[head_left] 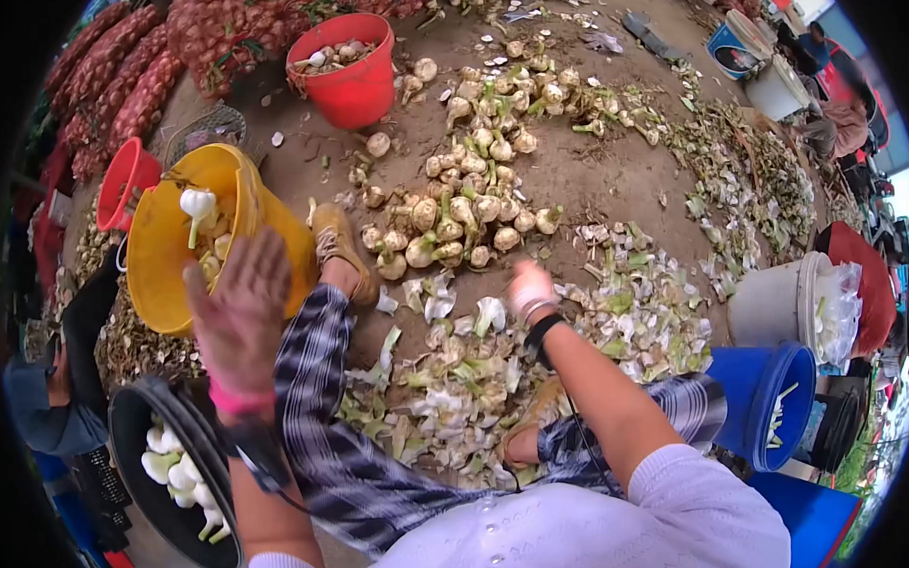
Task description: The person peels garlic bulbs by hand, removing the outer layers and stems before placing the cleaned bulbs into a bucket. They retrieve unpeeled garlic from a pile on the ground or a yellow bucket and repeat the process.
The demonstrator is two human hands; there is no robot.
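Head cam: left hand (238,312) is spread wide with nothing in its grip, and a peeled garlic bulb (197,207) hangs just past its fingertips over the yellow bucket (160,264). Right hand (529,287) looks loosely curled and blurry, can't tell if it holds anything; unpeeled garlic pile (457,219) lies just beyond. Bulbs look light, firm, a bit slick; I'd grab the stem.

Your left hand (238,312) sits raised before the tipped bucket (165,264) at your left | a bulb (197,207) lies inside it | basin (134,443) of bulbs sits below your left arm | your right hand (529,287) reaches just short of the garlic heap (457,214) ahead | peelings (451,384) lie between your legs | two tubs (781,396) stand at your right.
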